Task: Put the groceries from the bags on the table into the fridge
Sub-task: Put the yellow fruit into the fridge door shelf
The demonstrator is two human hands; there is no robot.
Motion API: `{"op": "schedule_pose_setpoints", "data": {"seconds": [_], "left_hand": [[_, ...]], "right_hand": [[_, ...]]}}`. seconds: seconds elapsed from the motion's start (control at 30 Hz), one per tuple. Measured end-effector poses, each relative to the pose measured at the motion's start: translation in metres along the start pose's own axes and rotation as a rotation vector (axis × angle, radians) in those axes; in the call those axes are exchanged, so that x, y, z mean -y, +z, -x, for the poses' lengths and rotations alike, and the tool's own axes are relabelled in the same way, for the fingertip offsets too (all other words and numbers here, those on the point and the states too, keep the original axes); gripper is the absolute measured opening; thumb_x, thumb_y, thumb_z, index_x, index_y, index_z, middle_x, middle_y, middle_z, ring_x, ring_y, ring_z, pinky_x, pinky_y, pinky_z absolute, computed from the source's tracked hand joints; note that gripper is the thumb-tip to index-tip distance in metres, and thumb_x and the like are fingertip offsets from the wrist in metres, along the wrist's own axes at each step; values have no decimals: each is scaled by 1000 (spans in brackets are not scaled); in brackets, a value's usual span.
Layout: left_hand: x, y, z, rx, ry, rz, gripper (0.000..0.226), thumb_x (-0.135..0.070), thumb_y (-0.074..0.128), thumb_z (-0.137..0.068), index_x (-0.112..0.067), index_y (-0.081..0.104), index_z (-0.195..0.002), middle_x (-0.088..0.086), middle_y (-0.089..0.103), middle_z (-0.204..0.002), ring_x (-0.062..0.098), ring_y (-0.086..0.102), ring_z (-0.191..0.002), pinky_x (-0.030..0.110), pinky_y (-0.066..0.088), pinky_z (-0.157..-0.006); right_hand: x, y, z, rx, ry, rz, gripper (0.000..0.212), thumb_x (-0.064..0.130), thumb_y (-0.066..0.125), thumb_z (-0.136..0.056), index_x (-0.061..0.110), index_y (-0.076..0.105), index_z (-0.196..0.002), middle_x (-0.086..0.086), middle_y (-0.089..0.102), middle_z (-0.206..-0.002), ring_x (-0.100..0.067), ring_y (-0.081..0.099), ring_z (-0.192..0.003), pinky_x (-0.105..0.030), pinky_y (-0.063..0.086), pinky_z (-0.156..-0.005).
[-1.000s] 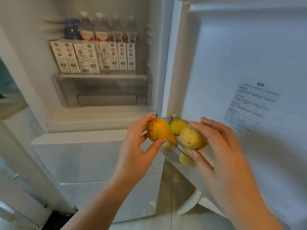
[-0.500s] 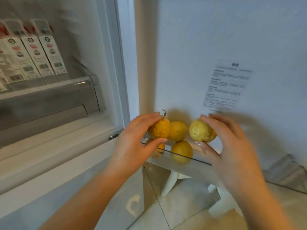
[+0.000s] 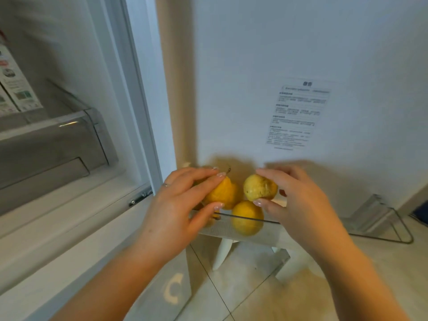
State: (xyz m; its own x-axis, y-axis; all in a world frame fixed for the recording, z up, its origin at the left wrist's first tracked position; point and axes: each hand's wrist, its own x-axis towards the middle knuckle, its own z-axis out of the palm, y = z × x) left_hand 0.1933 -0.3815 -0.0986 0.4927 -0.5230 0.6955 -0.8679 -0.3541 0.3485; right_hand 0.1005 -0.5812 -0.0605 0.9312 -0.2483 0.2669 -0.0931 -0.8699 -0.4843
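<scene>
Yellow fruit (image 3: 247, 220) sits in the clear door shelf (image 3: 266, 232); above it, left hand (image 3: 176, 212) fingers grip an orange fruit (image 3: 221, 193), right hand (image 3: 298, 200) pinches a greenish fruit (image 3: 258, 187); others are hidden behind.

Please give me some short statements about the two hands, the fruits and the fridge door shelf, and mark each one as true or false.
1. The left hand holds an orange-yellow fruit. True.
2. The right hand is empty. False: it grips a paler yellow-green fruit.
3. A yellow fruit already lies in the clear door shelf. True.
4. The fridge door is closed. False: it stands open, and its inner side with a printed label faces the camera.
5. Both held fruits are over the door shelf. True.
</scene>
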Motion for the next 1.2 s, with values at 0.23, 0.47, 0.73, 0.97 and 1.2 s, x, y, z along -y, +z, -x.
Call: {"op": "schedule_pose_setpoints", "data": {"seconds": [0.23,0.47,0.73,0.97,1.2], "left_hand": [[-4,-1,0,46,-45,-31,40,-43,50,-87,-32,51,-126,-21,49,-128,2,47,-117,25,36,-96],[-5,2,2,33,-36,-87,34,-38,49,-90,-28,60,-121,-7,56,-122,9,52,-109,30,38,-92],[-9,0,2,2,-57,-59,34,-36,52,-88,-25,62,-118,-9,59,-120,8,52,-109,37,40,-94],[-22,-2,0,-15,-78,41,31,-35,53,-89,-23,64,-115,-10,59,-118,10,56,-109,44,48,-89],[-69,7,9,-34,21,64,25,-23,57,-89,-14,64,-112,-1,62,-115,19,59,-107,48,48,-87]], "right_hand": [[-2,4,-4,2,-40,59,53,35,66,-83,37,46,-131,18,49,-129,-5,46,-116,-20,35,-86],[-1,4,-2,24,-48,113,48,40,50,-90,38,39,-137,16,41,-132,-11,51,-110,-29,45,-84],[0,3,3,-1,-64,110,45,46,47,-89,39,44,-133,16,45,-129,-13,54,-106,-33,49,-83],[2,-6,9,9,-69,104,46,47,48,-88,40,42,-133,16,44,-131,-13,52,-110,-33,47,-85],[-22,-24,53,-185,-188,4,38,40,48,-89,32,55,-125,12,54,-115,-6,54,-96,-32,52,-73]]}}
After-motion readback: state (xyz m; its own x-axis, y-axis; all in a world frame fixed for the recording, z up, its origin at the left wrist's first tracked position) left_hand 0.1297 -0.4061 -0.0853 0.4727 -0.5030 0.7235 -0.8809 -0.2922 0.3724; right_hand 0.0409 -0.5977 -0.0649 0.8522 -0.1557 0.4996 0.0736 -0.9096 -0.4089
